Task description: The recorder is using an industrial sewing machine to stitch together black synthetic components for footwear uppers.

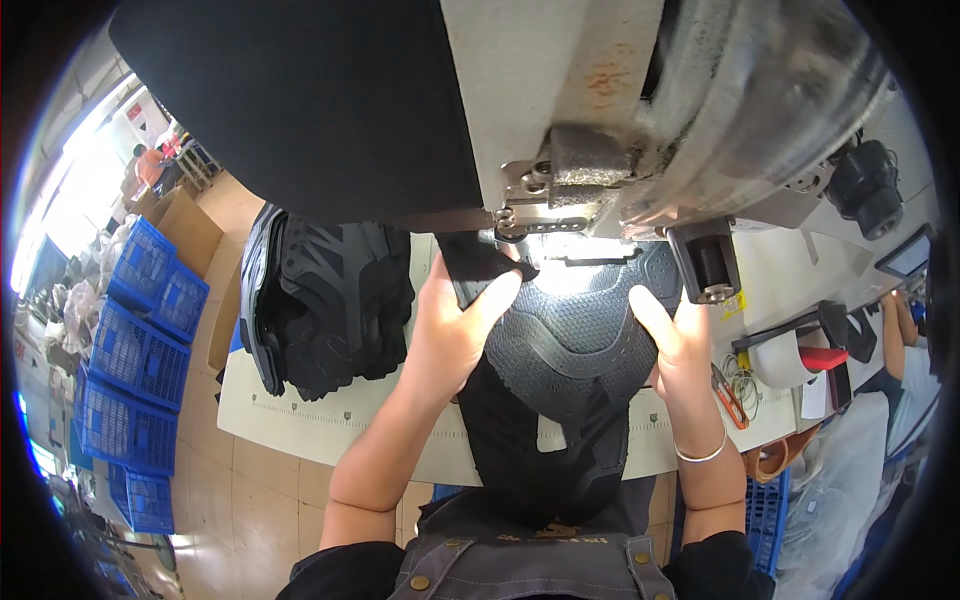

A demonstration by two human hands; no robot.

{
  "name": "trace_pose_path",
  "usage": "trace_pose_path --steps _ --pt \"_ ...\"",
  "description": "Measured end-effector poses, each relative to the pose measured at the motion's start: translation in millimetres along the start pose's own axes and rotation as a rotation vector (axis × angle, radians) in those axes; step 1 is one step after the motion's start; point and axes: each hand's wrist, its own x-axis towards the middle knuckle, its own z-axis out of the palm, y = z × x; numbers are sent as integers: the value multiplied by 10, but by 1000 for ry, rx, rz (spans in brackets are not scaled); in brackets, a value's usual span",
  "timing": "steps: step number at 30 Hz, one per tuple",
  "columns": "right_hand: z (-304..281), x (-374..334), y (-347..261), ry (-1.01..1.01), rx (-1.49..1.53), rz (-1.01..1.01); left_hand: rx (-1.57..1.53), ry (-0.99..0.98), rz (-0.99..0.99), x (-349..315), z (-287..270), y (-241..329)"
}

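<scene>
A black moulded piece [575, 340] with a dimpled surface and a rounded lower edge lies under the head of a sewing machine [560, 190]. My left hand [450, 325] is closed on its left side, the thumb pressing a black strip of material [475, 262] near the needle area. My right hand [685, 345] grips the piece's right edge, thumb on top and fingers mostly hidden. The lower part of the black material [540, 455] hangs over the table's front edge toward my apron [520, 560]. Bright light falls on the piece at the needle.
Left on the table [300, 415] sits a stack of similar black pieces [335, 300]. Orange-handled snips [733, 400] and a thread spool [712, 265] are at the right. Blue crates [130, 385] stand on the floor at left. Another person's arm [900, 325] shows far right.
</scene>
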Motion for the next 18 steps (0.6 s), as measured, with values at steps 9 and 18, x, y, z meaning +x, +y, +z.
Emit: trace_pose_path --steps 9,18 --pt "82 -174 56 -58 -6 72 -109 16 -40 -88 4 28" --pt "155 -350 6 -94 28 270 -144 -21 -158 -824 -33 -287"
